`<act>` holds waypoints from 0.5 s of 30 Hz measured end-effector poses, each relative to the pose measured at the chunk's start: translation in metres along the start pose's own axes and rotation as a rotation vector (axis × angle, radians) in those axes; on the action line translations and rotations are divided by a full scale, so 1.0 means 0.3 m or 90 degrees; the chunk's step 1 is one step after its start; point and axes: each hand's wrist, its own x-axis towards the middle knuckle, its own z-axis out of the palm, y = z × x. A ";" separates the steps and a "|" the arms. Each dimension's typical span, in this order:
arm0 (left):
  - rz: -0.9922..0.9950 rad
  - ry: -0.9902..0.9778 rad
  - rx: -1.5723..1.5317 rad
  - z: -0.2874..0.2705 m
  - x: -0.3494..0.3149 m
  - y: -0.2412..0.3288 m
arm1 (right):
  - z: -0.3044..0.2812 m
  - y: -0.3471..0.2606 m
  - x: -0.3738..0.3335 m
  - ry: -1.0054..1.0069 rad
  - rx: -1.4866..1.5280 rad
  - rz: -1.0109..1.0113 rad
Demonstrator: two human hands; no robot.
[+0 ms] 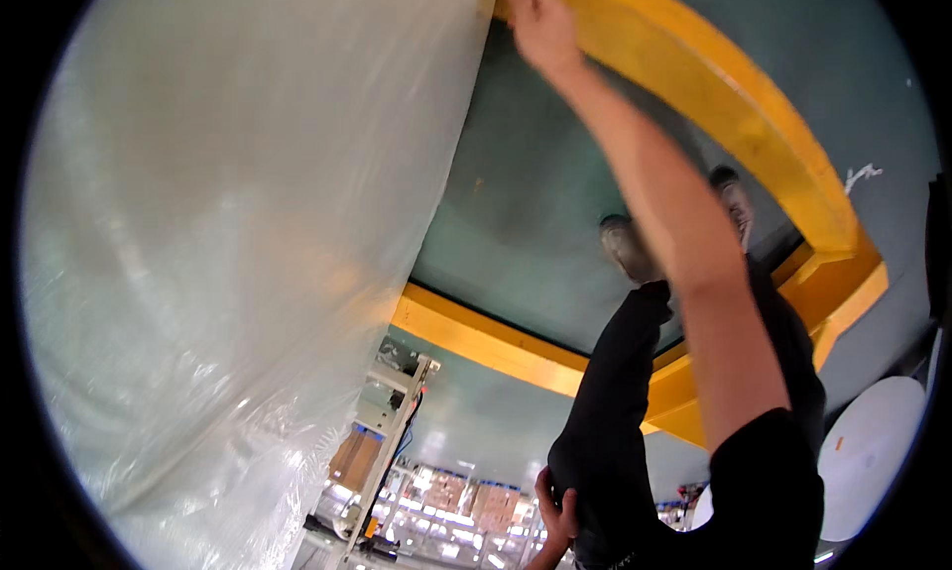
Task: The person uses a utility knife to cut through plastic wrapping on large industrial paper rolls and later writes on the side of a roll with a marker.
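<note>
My right arm reaches far across to the top edge. There my right hand point(543, 30) is closed around something small and greyish, cut off by the picture's edge, beside the large translucent plastic sheet point(248, 193) that fills the left side. Behind that hand runs a yellow metal frame point(734, 94). My left hand point(557, 518) is low down beside my dark trouser leg, its thumb and finger apart; nothing shows in it, though part of it is hidden.
Around my shoes the yellow frame's lower bar point(496, 342) and corner enclose green floor point(526, 173). A white round disc point(873, 456) stands at the lower right. Beyond the sheet are a pale machine post point(392, 451) with cables, a cardboard box point(355, 459) and stacked cartons point(491, 506).
</note>
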 end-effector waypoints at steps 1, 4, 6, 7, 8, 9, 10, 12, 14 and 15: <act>-0.004 0.007 -0.015 -0.006 0.001 -0.013 | 0.070 0.068 -0.148 -0.044 0.026 0.084; 0.009 -0.007 -0.059 -0.025 0.017 -0.054 | 0.271 0.157 -0.660 -0.033 0.042 0.267; 0.009 -0.007 -0.050 -0.034 0.023 -0.088 | 0.263 0.153 -0.972 -0.443 -0.057 0.503; 0.029 -0.055 -0.044 -0.026 0.052 -0.075 | 0.172 0.221 -1.063 -0.687 -0.197 0.451; 0.022 -0.037 -0.012 -0.019 0.032 -0.059 | 0.128 0.089 -1.220 -0.866 -0.233 0.377; -0.012 -0.013 -0.023 -0.025 -0.003 -0.070 | 0.070 -0.076 -1.315 -0.972 -0.208 0.398; -0.021 -0.031 -0.028 -0.011 0.001 -0.081 | 0.000 -0.136 -1.359 -0.931 -0.196 0.439; -0.033 -0.038 -0.023 0.019 -0.033 -0.102 | -0.192 -0.278 -1.377 -0.970 -0.103 0.593; -0.003 -0.077 0.029 0.050 -0.037 -0.085 | -0.406 -0.307 -1.335 -0.826 -0.067 0.701; 0.031 -0.094 0.109 0.070 -0.045 -0.082 | -0.530 -0.354 -1.274 -0.743 -0.025 0.769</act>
